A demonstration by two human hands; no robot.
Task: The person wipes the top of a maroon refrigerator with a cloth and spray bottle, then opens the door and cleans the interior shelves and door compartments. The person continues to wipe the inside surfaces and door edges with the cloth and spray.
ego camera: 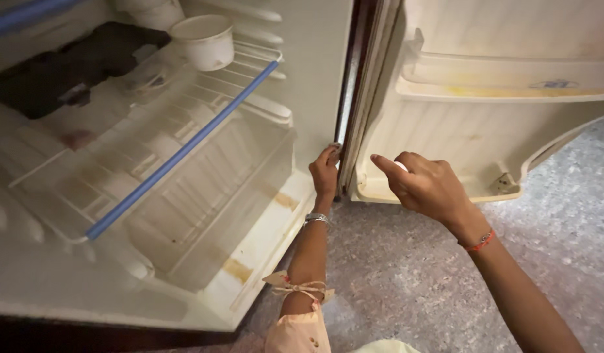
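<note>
An open white fridge (262,216) fills the left of the head view, its door (485,131) swung out to the right. My left hand (325,175) presses its fingertips against the hinge-side edge of the cabinet, low in the gap by the door, maybe pinching something small and pale. My right hand (423,186) hovers in front of the door's bottom shelf, fingers curled around a small white object that is mostly hidden. A metal bracelet sits on my left wrist, a red thread on my right.
A wire shelf with a blue front strip (178,157) holds a white cup (204,40) and a dark object (73,65). A clear drawer (210,209) lies below. Yellowish stains mark the fridge floor. Grey speckled flooring (406,281) spreads under my arms.
</note>
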